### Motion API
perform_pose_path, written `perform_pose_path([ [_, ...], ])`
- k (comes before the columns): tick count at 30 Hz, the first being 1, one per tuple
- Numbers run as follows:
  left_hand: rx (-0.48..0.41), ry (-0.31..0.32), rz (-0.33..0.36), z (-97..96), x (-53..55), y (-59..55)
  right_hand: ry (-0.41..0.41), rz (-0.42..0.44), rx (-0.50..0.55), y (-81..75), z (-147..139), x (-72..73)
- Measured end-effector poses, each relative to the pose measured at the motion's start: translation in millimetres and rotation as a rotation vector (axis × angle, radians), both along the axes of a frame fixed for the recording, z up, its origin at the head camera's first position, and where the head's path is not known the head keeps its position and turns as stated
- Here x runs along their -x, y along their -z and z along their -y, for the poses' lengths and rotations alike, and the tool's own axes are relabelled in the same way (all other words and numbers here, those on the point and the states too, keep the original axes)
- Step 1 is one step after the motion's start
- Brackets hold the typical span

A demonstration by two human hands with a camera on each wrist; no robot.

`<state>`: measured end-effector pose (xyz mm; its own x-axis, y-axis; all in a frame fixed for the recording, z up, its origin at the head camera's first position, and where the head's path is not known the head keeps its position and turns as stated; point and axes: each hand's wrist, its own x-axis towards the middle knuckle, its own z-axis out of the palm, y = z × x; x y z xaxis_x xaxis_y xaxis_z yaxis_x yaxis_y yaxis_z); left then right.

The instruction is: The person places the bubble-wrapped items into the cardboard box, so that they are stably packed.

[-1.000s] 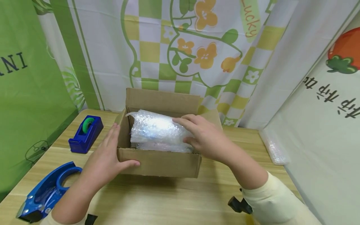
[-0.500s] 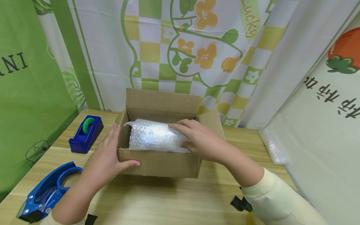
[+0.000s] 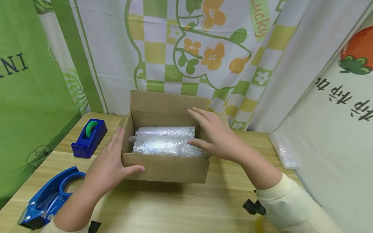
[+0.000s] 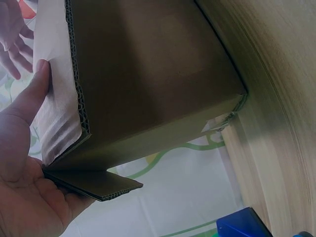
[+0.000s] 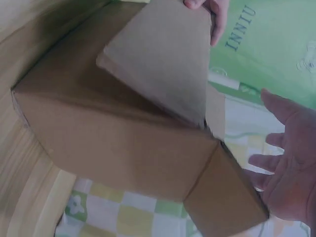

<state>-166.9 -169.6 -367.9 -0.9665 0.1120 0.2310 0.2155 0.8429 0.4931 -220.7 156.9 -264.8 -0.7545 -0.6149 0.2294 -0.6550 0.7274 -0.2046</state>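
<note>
An open cardboard box (image 3: 166, 170) stands on the table with its flaps spread outward. Inside lie two bubble-wrapped packages, the rear package (image 3: 166, 130) and the front package (image 3: 157, 145), side by side along the box's length. My left hand (image 3: 106, 165) grips the box's near left corner, its thumb on the front flap and its fingers along the left flap. In the left wrist view the thumb (image 4: 37, 94) presses that front flap. Over the right end of the box is my right hand (image 3: 217, 137), fingers spread and holding nothing; the right flap is partly behind it.
A dark blue tape dispenser (image 3: 89, 139) with green tape sits left of the box. Nearer on the left lies a blue packing-tape gun (image 3: 48, 200). Bubble wrap (image 3: 285, 153) rests by the right wall. A printed curtain (image 3: 157, 55) hangs behind the table.
The front bubble-wrapped package has sunk lower into the box, exposing the rear one. My right hand has let go of it and lifted, spreading its fingers. The left hand stays put.
</note>
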Motion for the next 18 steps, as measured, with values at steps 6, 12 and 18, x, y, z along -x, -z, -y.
perform_pose_path([
  [6,0.0,-0.003,0.013,0.1,-0.6,-0.9,0.151,-0.059,0.101,-11.9,-32,16.8],
  [12,0.0,-0.007,0.021,0.9,-0.6,-1.7,0.345,-0.017,0.193,-16.1,-85,43.9],
  [18,-0.002,-0.002,0.014,0.7,-0.2,-1.1,0.558,0.033,0.207,1.1,-153,67.5],
])
